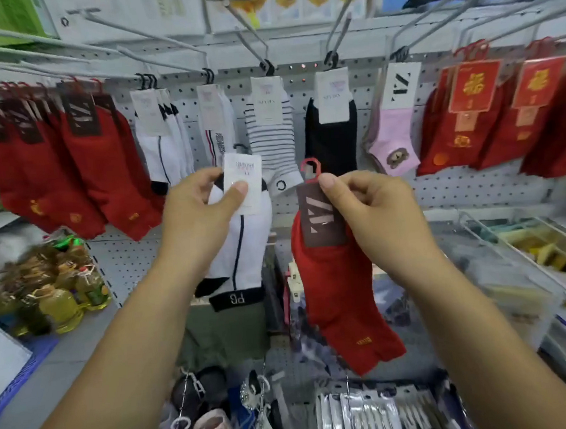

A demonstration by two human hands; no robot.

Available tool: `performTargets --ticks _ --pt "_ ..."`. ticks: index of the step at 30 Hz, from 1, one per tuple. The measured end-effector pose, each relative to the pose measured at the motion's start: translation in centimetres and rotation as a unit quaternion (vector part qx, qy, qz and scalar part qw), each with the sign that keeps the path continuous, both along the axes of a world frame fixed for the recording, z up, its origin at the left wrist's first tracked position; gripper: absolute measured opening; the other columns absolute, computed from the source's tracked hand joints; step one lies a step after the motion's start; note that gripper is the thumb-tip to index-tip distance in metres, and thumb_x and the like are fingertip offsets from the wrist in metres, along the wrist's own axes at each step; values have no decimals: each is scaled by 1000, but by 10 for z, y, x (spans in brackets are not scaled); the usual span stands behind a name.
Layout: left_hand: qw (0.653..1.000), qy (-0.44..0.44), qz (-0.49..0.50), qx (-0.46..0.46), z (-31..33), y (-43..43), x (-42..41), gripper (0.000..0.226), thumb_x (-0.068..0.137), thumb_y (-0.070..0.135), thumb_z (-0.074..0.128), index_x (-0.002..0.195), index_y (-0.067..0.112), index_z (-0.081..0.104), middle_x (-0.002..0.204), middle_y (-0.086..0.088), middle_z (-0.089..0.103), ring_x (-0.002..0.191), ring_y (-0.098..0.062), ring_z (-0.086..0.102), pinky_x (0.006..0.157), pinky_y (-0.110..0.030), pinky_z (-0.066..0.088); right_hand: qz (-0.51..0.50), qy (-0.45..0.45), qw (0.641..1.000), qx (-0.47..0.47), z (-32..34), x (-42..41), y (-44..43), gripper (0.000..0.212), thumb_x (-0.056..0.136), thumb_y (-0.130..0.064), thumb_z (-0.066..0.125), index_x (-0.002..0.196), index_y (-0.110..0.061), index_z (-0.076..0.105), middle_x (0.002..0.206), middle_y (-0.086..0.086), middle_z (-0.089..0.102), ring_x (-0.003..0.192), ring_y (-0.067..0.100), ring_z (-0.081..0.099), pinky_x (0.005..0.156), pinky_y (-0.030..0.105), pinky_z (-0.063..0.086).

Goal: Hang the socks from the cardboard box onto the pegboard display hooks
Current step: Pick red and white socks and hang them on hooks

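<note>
My left hand pinches the white paper tag of a white sock pair with a dark stripe and black cuff, held up before the pegboard. My right hand pinches the brown tag of a red sock pair, just below its red plastic hanger loop. Both pairs dangle below my hands. Long metal hooks jut from the pegboard and carry hung socks: red pairs at left, white, striped, black and pink pairs in the middle, red pairs with gold cards at right. The cardboard box is out of view.
Bottles of yellow oil stand on a shelf at lower left. Clear plastic bins hold goods at right. Hair clips and packaged items hang on lower hooks beneath my arms.
</note>
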State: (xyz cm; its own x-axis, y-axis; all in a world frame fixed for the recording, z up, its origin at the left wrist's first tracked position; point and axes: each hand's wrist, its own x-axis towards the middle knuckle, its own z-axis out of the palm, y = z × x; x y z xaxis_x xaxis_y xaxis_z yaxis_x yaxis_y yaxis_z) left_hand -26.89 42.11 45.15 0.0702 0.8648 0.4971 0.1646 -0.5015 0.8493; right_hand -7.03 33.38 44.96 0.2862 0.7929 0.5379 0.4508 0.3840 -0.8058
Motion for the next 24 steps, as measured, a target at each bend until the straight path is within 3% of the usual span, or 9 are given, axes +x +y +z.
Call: performTargets --ticks 4,7,10,14,17,20,22,24 --pt "998 2 50 25 10 31 -6 14 96 23 70 109 25 73 106 21 75 104 4 68 93 -19 52 68 -3 998 1 14 -3 43 59 97 -54 56 85 3 65 80 33 62 64 20 51 64 51 52" --pt "994 -14 99 52 23 54 -23 23 97 23 69 120 25 72 118 15 73 115 -3 66 107 -35 49 88 -28 996 12 24 -17 74 69 97 -59 49 87 9 59 85 34 61 63 25 51 67 50 52" --pt "990 -4 119 70 44 73 -42 26 102 18 61 126 22 69 120 14 71 115 0 64 107 -31 47 106 -39 993 13 34 -34 99 63 102 -52 49 83 6 61 81 24 68 65 30 58 68 42 52" --pt "989 -8 141 49 65 110 -63 28 102 21 61 128 13 67 129 4 68 125 -10 60 110 -36 47 126 -74 989 15 47 -63 120 62 103 -51 48 87 7 61 84 30 66 75 42 61 66 46 50" --pt "991 1 134 20 71 139 -77 27 100 23 64 124 11 68 128 1 69 123 -14 62 110 -38 47 113 -97 989 18 52 -77 130 59 103 -50 48 83 5 57 69 23 60 62 34 49 58 41 40" --pt "992 3 122 18 76 161 -88 19 101 22 62 117 14 70 116 4 71 107 -8 66 93 -22 50 85 -104 991 12 53 -84 139 54 103 -48 48 69 -6 46 53 -6 40 49 9 33 48 24 24" --pt "993 -9 113 19 78 173 -95 19 101 22 61 115 12 70 113 6 72 103 -7 66 88 -19 49 75 -91 993 7 55 -89 145 50 103 -47 49 64 -16 42 47 -12 36 47 7 34 47 21 26" --pt "995 -28 94 8 78 182 -100 21 101 22 62 118 12 71 114 5 73 105 -9 67 90 -22 50 76 -75 994 7 55 -96 150 49 102 -49 50 67 -15 48 49 -9 44 48 8 37 48 21 28"
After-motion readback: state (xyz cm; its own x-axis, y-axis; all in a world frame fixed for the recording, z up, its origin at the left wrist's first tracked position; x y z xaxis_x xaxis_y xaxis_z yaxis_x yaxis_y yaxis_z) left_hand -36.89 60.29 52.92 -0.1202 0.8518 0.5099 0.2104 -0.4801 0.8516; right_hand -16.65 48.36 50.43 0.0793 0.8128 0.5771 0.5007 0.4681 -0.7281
